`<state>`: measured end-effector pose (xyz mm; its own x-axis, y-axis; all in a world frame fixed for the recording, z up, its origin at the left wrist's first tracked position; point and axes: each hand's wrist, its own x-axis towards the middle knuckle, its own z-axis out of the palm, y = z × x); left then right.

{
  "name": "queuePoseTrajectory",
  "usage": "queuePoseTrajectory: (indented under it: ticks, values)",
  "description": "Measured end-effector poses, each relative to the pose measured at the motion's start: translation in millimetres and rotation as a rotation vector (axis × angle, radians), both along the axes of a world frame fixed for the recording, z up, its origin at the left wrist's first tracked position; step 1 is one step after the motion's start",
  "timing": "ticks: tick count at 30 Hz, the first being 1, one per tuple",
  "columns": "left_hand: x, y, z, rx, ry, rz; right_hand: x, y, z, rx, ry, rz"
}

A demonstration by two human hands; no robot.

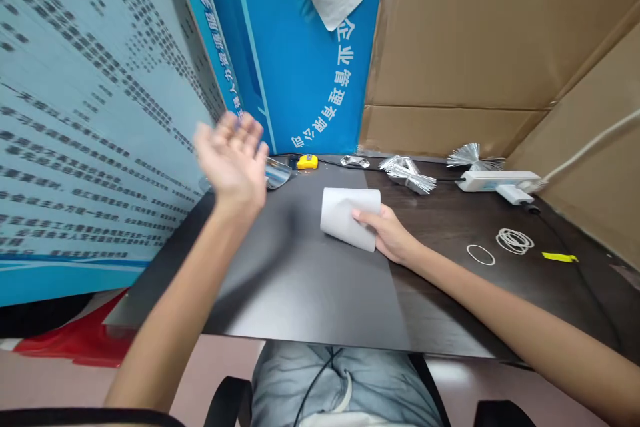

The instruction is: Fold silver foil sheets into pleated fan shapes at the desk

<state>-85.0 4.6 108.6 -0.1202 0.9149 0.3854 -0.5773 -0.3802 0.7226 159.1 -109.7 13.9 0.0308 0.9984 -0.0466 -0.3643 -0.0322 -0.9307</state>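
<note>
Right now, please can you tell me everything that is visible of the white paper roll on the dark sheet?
The white paper roll is a plain, matte curled sheet with no visible print, shaped like a short tube lying on its side at a slant. It sits at the edge of the dark grey sheet, next to the dark wood desk. The fingers of the right hand touch its lower right side. Whether it is hollow cannot be seen.

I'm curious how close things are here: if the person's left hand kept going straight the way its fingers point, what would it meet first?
Probably the blue printed board behind the desk. The raised left hand points up, passing above the shiny curved piece, though the hand is blurred and depth is hard to judge.
</note>
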Motion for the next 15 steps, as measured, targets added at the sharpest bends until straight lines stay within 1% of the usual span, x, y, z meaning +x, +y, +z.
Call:
queuePoseTrajectory:
  ticks: [1,2,3,4,5,6,7,9,11,13,15]
  values:
    - [9,-1,-13.6,-0.056,0.058,-0.067,1,0,1.6,-0.001,0.013,0.0]
    - [19,-1,-29.6,-0.126,0.149,-0.172,2,0,2.8,-0.002,0.019,-0.002]
    - [30,-3,-46.4,-0.187,0.259,-0.302,4,1,3.7,-0.004,0.017,-0.008]
    - [41,-5,-62.4,-0.241,0.393,-0.461,6,2,4.1,-0.004,0.005,-0.019]
    - [51,-7,-76.3,-0.242,0.468,-0.578,8,3,4.1,0.0,-0.018,-0.034]
    - [60,-10,-87.3,-0.194,0.5,-0.647,11,5,3.7,0.011,-0.056,-0.054]
    - [67,-14,-95.1,-0.152,0.513,-0.683,14,7,3.2,0.027,-0.104,-0.078]
    - [76,-19,-102.5,-0.1,0.527,-0.691,19,9,2.0,0.059,-0.201,-0.127]
    - [79,-22,-103.9,-0.083,0.545,-0.711,22,10,1.2,0.072,-0.253,-0.161]
    - [77,-23,-104.3,-0.079,0.559,-0.764,25,10,1.3,0.066,-0.278,-0.151]
    - [72,-21,-105.6,-0.08,0.549,-0.794,26,10,1.7,0.061,-0.318,-0.101]
